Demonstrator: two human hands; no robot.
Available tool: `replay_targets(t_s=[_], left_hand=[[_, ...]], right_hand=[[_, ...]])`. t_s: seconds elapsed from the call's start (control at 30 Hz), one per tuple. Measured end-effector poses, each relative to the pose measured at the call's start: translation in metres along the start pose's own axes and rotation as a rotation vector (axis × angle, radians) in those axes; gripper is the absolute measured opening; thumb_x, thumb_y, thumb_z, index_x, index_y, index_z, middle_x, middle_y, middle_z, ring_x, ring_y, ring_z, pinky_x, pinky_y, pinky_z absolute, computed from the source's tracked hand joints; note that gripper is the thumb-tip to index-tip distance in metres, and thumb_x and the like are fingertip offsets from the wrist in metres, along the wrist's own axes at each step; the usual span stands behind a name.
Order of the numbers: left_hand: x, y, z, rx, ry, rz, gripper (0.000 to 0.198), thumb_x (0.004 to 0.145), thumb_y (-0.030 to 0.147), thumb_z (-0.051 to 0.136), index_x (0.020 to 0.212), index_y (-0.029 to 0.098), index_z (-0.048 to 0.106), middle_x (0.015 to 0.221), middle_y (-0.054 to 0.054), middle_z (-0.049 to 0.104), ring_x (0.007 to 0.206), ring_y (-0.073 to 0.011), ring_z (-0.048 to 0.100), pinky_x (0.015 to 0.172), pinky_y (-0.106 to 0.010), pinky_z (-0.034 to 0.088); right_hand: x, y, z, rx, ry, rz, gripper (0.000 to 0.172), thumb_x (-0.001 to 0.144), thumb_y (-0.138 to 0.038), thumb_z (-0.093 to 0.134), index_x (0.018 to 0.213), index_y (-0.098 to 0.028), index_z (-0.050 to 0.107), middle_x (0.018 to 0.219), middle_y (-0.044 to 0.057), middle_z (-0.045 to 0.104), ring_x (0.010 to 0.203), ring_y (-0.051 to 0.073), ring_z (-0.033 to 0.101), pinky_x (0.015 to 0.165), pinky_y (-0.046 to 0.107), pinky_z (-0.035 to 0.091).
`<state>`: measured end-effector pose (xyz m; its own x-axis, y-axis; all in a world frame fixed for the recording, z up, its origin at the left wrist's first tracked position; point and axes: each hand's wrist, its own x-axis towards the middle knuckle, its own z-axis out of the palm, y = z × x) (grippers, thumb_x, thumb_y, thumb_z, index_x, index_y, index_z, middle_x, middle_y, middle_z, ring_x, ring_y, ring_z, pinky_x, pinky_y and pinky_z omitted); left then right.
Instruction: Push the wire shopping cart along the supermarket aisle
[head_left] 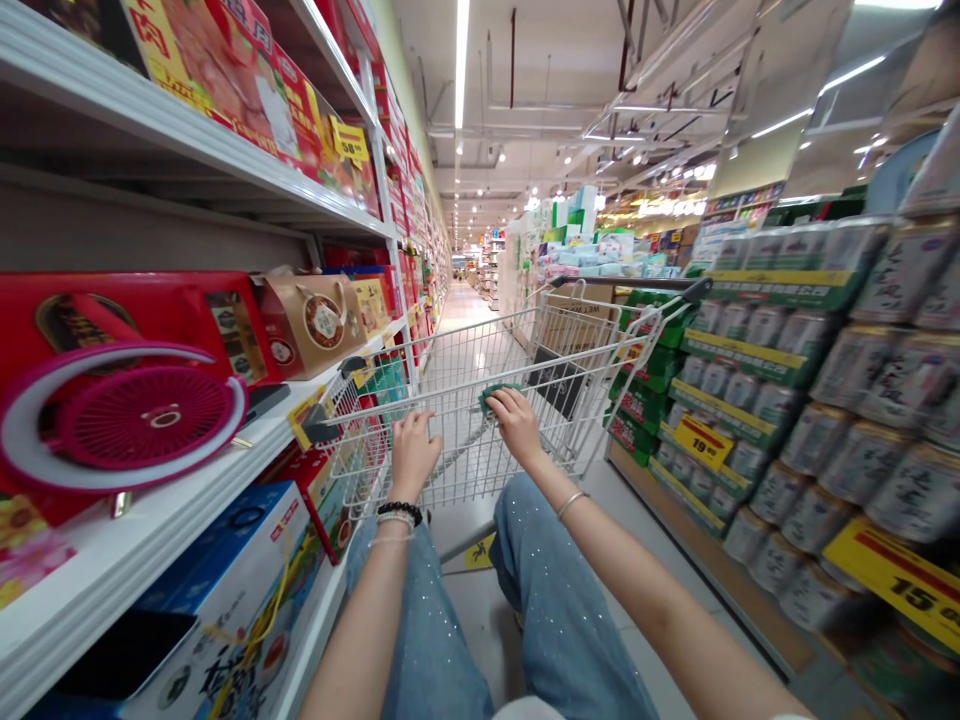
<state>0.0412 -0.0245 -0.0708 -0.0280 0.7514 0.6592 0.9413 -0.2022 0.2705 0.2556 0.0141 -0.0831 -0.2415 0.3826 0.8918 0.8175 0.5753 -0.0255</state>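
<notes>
A white wire shopping cart (480,352) stands sideways in front of my knees, its dark handle (630,284) toward the right. My left hand (414,448) is closed with its fingers hooked on the near side wires. A black beaded bracelet is on that wrist. Pressed against the same wire side, my right hand (516,418) pinches a crumpled dark green cloth (489,396). The fingers partly cover the cloth. A dark grey panel (556,380) is visible at the handle end of the cart.
Left, a shelf (225,455) carries a pink fan (146,415), a red gift box (45,310) and a brown box (311,325). A blue-white carton (217,590) sits below. Stacked cans (795,440) and green packs (634,430) line the right. The aisle floor (465,305) stretches ahead.
</notes>
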Motion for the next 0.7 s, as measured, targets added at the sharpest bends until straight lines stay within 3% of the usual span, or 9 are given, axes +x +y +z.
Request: replay_targets(t_s=[0.17, 0.3, 0.47, 0.7], left_hand=[[0.0, 0.001, -0.002, 0.0, -0.024, -0.01, 0.044, 0.075, 0.013, 0.052, 0.117, 0.018, 0.065, 0.11, -0.01, 0.063, 0.105, -0.0283, 0.054, 0.101, -0.043, 0.043], [0.0, 0.0, -0.001, 0.001, -0.01, -0.015, 0.043, 0.075, 0.014, 0.052, 0.116, 0.019, 0.066, 0.11, -0.009, 0.063, 0.104, -0.0281, 0.054, 0.101, -0.042, 0.042], [0.001, 0.0, -0.002, 0.009, -0.028, -0.016, 0.045, 0.075, 0.013, 0.051, 0.117, 0.019, 0.065, 0.112, -0.009, 0.063, 0.105, -0.028, 0.053, 0.103, -0.042, 0.041], [-0.001, -0.001, -0.002, 0.008, -0.005, -0.006, 0.044, 0.075, 0.012, 0.05, 0.116, 0.019, 0.065, 0.111, -0.009, 0.064, 0.104, -0.0275, 0.054, 0.102, -0.042, 0.041]], right_hand=[[0.014, 0.005, -0.014, 0.018, -0.008, 0.011, 0.046, 0.079, 0.004, 0.046, 0.11, -0.021, 0.069, 0.118, 0.007, 0.067, 0.115, 0.022, 0.055, 0.105, 0.04, 0.044], [0.007, 0.009, -0.011, 0.021, 0.003, 0.052, 0.046, 0.078, 0.005, 0.046, 0.11, -0.02, 0.069, 0.118, 0.008, 0.067, 0.119, 0.023, 0.053, 0.107, 0.04, 0.042], [0.004, 0.008, -0.013, 0.053, -0.066, 0.082, 0.045, 0.076, 0.005, 0.047, 0.106, -0.02, 0.069, 0.116, 0.008, 0.068, 0.111, 0.024, 0.056, 0.1, 0.04, 0.046], [0.015, 0.014, -0.02, 0.074, 0.022, 0.068, 0.048, 0.074, 0.003, 0.044, 0.11, -0.02, 0.067, 0.118, 0.009, 0.067, 0.116, 0.024, 0.053, 0.103, 0.041, 0.043]])
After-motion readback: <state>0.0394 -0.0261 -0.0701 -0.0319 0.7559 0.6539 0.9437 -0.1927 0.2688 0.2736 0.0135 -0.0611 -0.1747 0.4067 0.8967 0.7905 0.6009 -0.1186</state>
